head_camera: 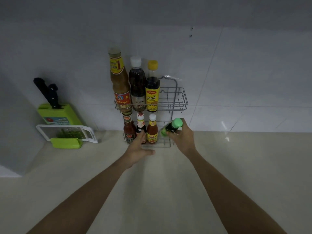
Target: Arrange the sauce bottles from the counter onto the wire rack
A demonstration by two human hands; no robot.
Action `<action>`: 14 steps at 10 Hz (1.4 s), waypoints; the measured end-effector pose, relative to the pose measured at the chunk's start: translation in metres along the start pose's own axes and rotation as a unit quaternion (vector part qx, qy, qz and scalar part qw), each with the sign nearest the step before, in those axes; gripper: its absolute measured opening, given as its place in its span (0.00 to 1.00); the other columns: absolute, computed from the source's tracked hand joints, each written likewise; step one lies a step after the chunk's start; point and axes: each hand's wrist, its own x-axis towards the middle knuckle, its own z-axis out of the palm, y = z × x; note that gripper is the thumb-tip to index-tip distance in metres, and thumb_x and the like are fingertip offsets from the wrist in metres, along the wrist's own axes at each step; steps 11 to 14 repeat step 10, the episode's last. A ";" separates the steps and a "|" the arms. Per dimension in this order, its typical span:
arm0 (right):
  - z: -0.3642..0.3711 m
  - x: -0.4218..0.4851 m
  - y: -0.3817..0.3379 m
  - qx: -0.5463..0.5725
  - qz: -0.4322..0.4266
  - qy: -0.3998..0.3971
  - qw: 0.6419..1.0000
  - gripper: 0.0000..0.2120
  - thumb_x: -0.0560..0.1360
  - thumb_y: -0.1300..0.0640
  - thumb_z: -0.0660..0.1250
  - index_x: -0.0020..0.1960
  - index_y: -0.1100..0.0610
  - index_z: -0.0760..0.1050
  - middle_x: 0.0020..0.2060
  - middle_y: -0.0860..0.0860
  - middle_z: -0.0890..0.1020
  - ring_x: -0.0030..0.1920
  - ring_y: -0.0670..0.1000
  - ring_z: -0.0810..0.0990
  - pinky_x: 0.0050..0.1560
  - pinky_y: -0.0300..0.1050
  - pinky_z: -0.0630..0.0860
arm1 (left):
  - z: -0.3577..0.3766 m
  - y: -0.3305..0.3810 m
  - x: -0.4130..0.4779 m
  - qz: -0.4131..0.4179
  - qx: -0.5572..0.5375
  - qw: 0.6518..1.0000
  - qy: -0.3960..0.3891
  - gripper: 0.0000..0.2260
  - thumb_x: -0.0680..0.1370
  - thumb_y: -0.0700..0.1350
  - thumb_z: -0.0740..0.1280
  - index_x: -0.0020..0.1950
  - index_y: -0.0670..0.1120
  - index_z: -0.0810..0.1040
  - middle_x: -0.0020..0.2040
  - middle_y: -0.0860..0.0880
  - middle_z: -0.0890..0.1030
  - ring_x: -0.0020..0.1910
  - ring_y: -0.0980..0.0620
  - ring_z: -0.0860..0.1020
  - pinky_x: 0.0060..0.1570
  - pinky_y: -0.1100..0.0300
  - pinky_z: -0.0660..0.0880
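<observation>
Presently the right hand (183,137), fingers wrapped round a tilted green-capped bottle (171,127), holds it beside the wire rack (175,100)'s lower tier, left hand (140,147) spread there; next, upright it into the vacant right slot.

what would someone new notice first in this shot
The grey two-tier wire rack on the white tiled wall, with three tall sauce bottles on its upper shelf and three small ones below. Beside the lower shelf, the right hand holds a tilted dark bottle with a green cap, while the left hand reaches toward the small bottles.
</observation>
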 end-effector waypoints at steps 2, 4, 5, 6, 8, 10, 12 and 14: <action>0.026 0.039 0.037 -0.103 0.024 -0.015 0.994 0.19 0.66 0.57 0.76 0.53 0.54 0.73 0.46 0.52 0.82 0.48 0.54 0.81 0.48 0.53 0.79 | 0.007 -0.028 0.030 -0.001 0.066 0.998 -0.016 0.48 0.68 0.39 0.77 0.79 0.48 0.49 0.77 0.55 0.57 0.76 0.55 0.57 0.75 0.57 0.56; 0.037 0.055 0.042 -0.271 0.042 -0.077 0.958 0.24 0.69 0.50 0.73 0.61 0.53 0.71 0.55 0.54 0.82 0.56 0.59 0.79 0.51 0.50 0.75 | 0.012 -0.040 0.043 0.022 0.121 0.992 -0.020 0.49 0.69 0.43 0.77 0.79 0.50 0.47 0.70 0.64 0.54 0.72 0.62 0.55 0.68 0.68 0.54; 0.039 0.058 0.047 -0.316 0.034 -0.098 0.943 0.25 0.69 0.48 0.73 0.62 0.55 0.70 0.57 0.55 0.81 0.57 0.60 0.78 0.51 0.51 0.74 | 0.013 -0.044 0.047 0.031 0.136 0.990 -0.012 0.49 0.69 0.43 0.76 0.79 0.51 0.47 0.70 0.64 0.55 0.70 0.63 0.57 0.66 0.69 0.55; 0.042 0.057 0.050 -0.329 0.039 -0.098 0.939 0.23 0.70 0.48 0.73 0.60 0.55 0.69 0.55 0.55 0.81 0.56 0.61 0.79 0.49 0.51 0.74 | 0.013 -0.048 0.049 0.029 0.139 0.990 -0.006 0.48 0.69 0.43 0.76 0.79 0.52 0.47 0.70 0.64 0.57 0.70 0.63 0.58 0.66 0.69 0.56; 0.044 0.054 0.049 -0.357 0.051 -0.112 0.926 0.24 0.71 0.48 0.72 0.61 0.56 0.68 0.56 0.56 0.81 0.56 0.61 0.79 0.49 0.51 0.74 | 0.017 -0.055 0.050 0.008 0.134 0.991 -0.004 0.48 0.69 0.43 0.76 0.79 0.52 0.48 0.69 0.60 0.63 0.70 0.58 0.62 0.65 0.65 0.58; 0.044 0.039 0.050 -0.278 0.054 -0.135 0.950 0.48 0.67 0.48 0.76 0.77 0.58 0.51 0.70 0.58 0.70 0.70 0.60 0.69 0.64 0.57 0.71 | 0.018 -0.041 0.044 0.025 0.163 0.986 0.007 0.42 0.73 0.38 0.70 0.79 0.50 0.48 0.76 0.49 0.64 0.74 0.48 0.64 0.65 0.64 0.61; 0.044 0.039 0.050 -0.278 0.054 -0.135 0.950 0.48 0.67 0.48 0.76 0.77 0.58 0.51 0.70 0.58 0.70 0.70 0.60 0.69 0.64 0.57 0.71 | 0.018 -0.041 0.044 0.025 0.163 0.986 0.007 0.42 0.73 0.38 0.70 0.79 0.50 0.48 0.76 0.49 0.64 0.74 0.48 0.64 0.65 0.64 0.61; 0.044 0.039 0.050 -0.278 0.054 -0.135 0.950 0.48 0.67 0.48 0.76 0.77 0.58 0.51 0.70 0.58 0.70 0.70 0.60 0.69 0.64 0.57 0.71 | 0.018 -0.041 0.044 0.025 0.163 0.986 0.007 0.42 0.73 0.38 0.70 0.79 0.50 0.48 0.76 0.49 0.64 0.74 0.48 0.64 0.65 0.64 0.61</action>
